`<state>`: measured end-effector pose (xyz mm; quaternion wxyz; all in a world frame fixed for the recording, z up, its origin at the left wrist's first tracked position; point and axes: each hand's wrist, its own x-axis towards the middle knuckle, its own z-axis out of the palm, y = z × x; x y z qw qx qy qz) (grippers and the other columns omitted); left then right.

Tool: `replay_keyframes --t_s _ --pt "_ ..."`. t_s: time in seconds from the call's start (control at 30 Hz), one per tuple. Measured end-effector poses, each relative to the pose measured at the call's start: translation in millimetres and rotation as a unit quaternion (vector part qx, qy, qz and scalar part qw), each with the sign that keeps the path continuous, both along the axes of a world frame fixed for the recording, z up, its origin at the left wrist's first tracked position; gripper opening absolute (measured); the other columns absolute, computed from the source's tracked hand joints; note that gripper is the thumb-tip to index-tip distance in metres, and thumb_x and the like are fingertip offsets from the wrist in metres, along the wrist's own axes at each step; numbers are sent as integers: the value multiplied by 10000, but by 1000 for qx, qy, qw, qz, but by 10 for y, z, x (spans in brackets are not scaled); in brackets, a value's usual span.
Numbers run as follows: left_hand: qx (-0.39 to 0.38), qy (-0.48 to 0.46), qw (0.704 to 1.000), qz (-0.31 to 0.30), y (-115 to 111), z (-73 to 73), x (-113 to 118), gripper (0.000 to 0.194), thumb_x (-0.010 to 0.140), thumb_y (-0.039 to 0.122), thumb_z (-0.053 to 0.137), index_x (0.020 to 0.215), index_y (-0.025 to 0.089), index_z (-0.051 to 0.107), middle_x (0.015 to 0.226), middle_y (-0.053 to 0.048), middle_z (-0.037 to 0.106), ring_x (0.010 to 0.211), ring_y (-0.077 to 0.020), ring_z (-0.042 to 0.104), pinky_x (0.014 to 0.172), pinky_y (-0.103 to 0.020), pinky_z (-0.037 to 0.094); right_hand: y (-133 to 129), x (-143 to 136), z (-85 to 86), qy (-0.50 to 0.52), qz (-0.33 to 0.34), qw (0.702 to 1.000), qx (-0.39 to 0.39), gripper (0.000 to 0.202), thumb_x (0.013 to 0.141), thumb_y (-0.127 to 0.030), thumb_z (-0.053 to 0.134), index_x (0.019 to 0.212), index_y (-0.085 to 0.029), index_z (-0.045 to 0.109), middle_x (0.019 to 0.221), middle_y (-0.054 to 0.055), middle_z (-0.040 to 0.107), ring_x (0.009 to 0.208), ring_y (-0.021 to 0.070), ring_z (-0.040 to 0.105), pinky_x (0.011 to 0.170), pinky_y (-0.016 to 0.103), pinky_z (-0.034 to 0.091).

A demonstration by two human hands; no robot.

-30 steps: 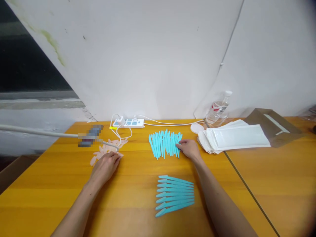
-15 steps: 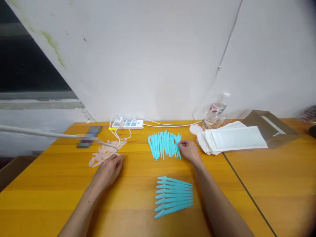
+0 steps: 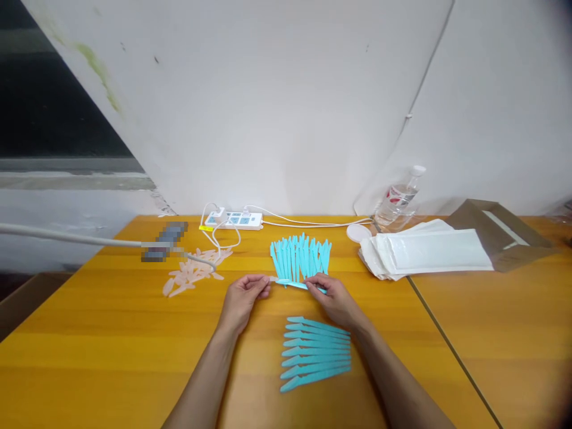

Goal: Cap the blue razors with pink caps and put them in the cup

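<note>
My right hand [image 3: 328,295] pinches a slim light-blue eyebrow razor [image 3: 295,285] by its handle, blade end pointing left. My left hand [image 3: 245,298] is closed on a small translucent blade cap [image 3: 273,279], which meets the razor's tip; whether it is over the blade I cannot tell. Just behind both hands lies a loose row of blue razors [image 3: 292,256]. Closer to me, several more razors [image 3: 315,351] lie fanned out, one above another, between my forearms. A scattered pile of pale translucent caps [image 3: 192,274] rests left of my left hand.
A white power strip [image 3: 243,220] with cables stands by the wall. A pale cable [image 3: 89,238] crosses a pixelated object [image 3: 164,241] at left. On the right are white padded envelopes [image 3: 438,253], a plastic bottle [image 3: 399,196], a round white lid [image 3: 358,232] and brown cardboard [image 3: 522,238].
My left hand has moved right from the cap pile with a cap. My right hand has drawn a razor from the row toward me, and the two pieces now meet.
</note>
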<state>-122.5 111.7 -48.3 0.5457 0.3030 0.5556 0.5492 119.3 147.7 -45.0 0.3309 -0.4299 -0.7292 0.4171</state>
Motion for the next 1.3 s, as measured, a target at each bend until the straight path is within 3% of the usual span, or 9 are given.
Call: replay_keyframes --t_s 0.2,0.37,0.53,0.9,1.17,1.3 --pt "-8 11 999 -34 -40 -44 -41 357 692 404 839 890 130 726 801 -55 749 731 -125 676 750 -243 537 5 27 -11 4 12 1000 7 278 979 -369 498 912 -189 699 862 35 643 836 167 584 806 272 432" --pt "24 70 996 -50 -35 -6 -53 377 750 438 783 987 148 736 832 -37 741 726 -124 653 747 -242 516 0 27 14 11 19 1000 3 290 980 -380 498 901 -187 700 858 36 637 838 167 582 797 267 433" --pt "20 143 988 -49 -30 26 -3 396 780 531 713 810 136 718 670 -8 670 594 -115 588 621 -230 480 -19 24 40 13 19 1000 3 291 976 -389 506 893 -191 703 844 35 636 819 168 579 776 268 435" --pt "-9 148 986 -80 -59 30 127 423 754 566 705 723 146 673 625 -8 640 537 -112 549 545 -219 428 -49 -8 59 -14 65 998 16 288 986 -371 489 900 -195 700 848 35 646 801 161 583 760 266 435" --pt "-3 184 981 -64 -59 54 -117 450 761 588 700 724 140 674 593 6 603 518 -101 508 512 -203 380 -25 32 66 -2 43 999 6 289 986 -371 493 906 -195 707 850 30 638 808 158 580 763 257 434" --pt "-13 166 983 -83 -62 57 -35 446 748 583 713 712 141 662 620 -15 622 531 -114 528 516 -210 399 -28 30 61 -4 44 999 6 284 982 -374 499 905 -197 707 860 35 649 811 162 585 766 261 441"
